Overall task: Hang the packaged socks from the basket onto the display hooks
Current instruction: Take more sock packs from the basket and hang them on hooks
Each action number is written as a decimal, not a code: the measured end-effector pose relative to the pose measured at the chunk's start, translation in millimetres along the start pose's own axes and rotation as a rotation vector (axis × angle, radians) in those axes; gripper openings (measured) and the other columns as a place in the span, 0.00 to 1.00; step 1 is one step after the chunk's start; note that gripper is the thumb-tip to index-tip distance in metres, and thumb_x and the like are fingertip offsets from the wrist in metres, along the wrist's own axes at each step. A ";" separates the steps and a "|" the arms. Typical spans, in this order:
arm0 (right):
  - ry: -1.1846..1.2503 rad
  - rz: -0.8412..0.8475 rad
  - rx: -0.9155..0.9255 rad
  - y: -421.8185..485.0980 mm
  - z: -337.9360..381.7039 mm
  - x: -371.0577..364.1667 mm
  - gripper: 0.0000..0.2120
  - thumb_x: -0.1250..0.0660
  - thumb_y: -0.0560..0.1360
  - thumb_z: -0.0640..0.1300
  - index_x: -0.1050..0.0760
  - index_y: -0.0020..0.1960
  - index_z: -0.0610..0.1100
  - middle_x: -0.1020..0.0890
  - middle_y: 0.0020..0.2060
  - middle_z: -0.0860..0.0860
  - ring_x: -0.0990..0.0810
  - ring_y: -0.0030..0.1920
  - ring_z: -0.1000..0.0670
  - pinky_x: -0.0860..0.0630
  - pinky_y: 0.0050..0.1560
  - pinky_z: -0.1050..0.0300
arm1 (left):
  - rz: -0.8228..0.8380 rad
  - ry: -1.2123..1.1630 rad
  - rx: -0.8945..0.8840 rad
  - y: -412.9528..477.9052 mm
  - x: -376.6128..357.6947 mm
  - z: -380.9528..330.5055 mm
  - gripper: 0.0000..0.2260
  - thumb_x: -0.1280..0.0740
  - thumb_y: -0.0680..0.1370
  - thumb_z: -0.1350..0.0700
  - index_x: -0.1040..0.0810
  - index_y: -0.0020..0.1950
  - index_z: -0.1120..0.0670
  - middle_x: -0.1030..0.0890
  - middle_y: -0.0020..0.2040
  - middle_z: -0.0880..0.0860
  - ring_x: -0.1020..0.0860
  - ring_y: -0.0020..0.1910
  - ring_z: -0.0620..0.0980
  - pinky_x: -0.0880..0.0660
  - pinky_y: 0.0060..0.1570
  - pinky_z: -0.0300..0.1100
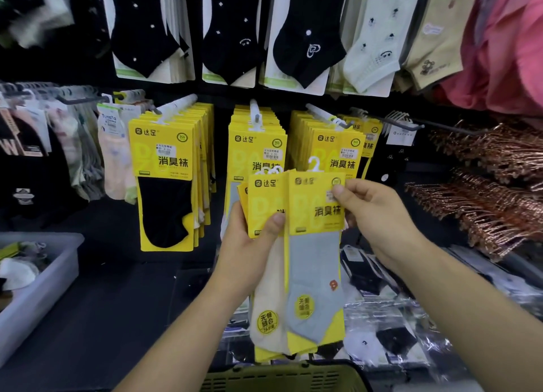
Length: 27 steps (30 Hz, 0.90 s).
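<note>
Socks in the grey pack point(316, 259) hang upright, pinched at the upper corner by the right hand point(377, 215); the left hand point(249, 253) grips the other packs point(263, 197). The grey pack's white hanger point(314, 163) points up, and the display hook point(344, 124) lies above it, nearer the right hand.

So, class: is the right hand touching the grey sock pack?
Touching. In the head view the right hand pinches the grey sock pack at its upper right corner.
</note>
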State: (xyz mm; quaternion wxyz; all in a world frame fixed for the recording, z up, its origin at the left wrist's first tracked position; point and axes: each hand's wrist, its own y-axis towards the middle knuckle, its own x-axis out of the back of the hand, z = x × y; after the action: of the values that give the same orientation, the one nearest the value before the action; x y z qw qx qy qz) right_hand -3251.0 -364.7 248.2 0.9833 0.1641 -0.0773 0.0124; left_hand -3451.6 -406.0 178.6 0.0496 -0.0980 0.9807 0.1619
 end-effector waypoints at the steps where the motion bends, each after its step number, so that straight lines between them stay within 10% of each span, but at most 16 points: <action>1: 0.036 -0.053 -0.010 4.3 1.1 4.5 0.08 0.33 0.80 0.42 0.17 0.46 0.42 0.13 0.39 0.51 0.19 0.34 0.60 0.28 0.31 0.70 | -0.007 0.008 -0.003 0.5 0.8 0.2 0.22 0.24 0.75 0.37 0.25 0.66 0.41 0.15 0.58 0.36 0.16 0.60 0.39 0.21 0.61 0.46; 22: -0.055 -0.253 0.055 74.7 5.5 30.0 0.05 0.31 0.79 0.44 0.17 0.49 0.45 0.15 0.44 0.52 0.20 0.36 0.64 0.29 0.32 0.73 | -0.072 0.095 -0.025 5.5 12.3 -1.5 0.21 0.25 0.72 0.36 0.25 0.62 0.38 0.16 0.56 0.32 0.16 0.55 0.35 0.19 0.54 0.44; 27: -0.165 -0.371 0.036 90.0 0.6 25.8 0.15 0.27 0.76 0.50 0.18 0.55 0.40 0.16 0.49 0.47 0.19 0.48 0.51 0.23 0.50 0.59 | -0.068 0.097 -0.022 6.4 10.6 -0.5 0.21 0.26 0.71 0.37 0.25 0.62 0.36 0.15 0.57 0.34 0.16 0.56 0.36 0.20 0.56 0.45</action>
State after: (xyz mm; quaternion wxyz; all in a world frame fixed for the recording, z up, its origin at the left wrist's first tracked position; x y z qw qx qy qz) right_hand -3230.1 -279.9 281.6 0.9560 0.1935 -0.1259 -0.1809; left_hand -3463.3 -402.1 179.7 0.0064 -0.1393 0.9763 0.1658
